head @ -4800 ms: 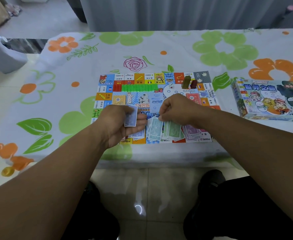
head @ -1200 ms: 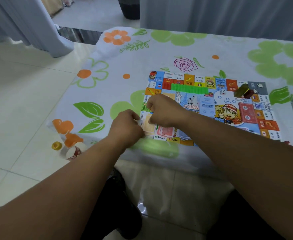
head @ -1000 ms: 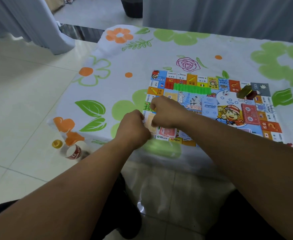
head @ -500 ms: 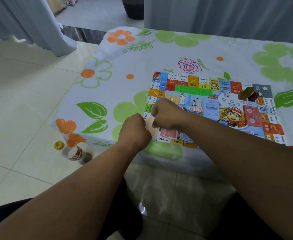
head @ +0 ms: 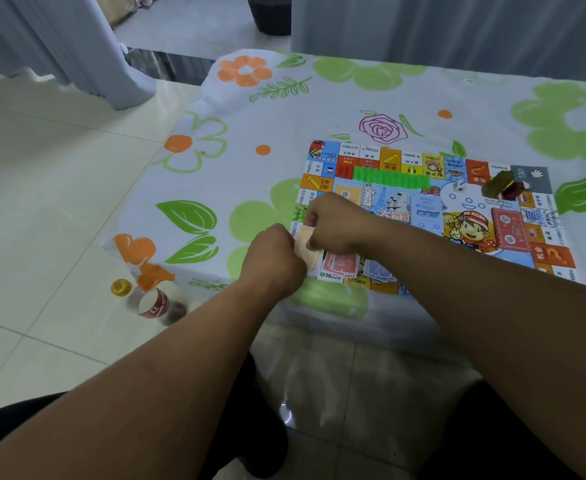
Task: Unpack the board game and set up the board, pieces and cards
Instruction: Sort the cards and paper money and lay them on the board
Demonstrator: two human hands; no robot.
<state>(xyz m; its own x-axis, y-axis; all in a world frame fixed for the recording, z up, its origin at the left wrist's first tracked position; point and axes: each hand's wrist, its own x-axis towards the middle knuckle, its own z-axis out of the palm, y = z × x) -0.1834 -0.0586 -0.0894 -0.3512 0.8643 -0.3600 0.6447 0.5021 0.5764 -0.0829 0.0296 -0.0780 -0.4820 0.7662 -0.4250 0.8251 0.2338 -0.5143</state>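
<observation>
So, money sorting at near-left corner of board (head: 350,149). Right hand (head: 333,223) pinches top of tan notes (head: 306,251). Left hand (head: 274,258) is curled round their left edge, fingertips hidden. Guessing they're being squared up to sit in row beside red notes (head: 340,263) and blue notes (head: 378,272) along near edge. Green houses (head: 390,177) lined up far side, tokens (head: 500,186) parked far-right corner.
</observation>
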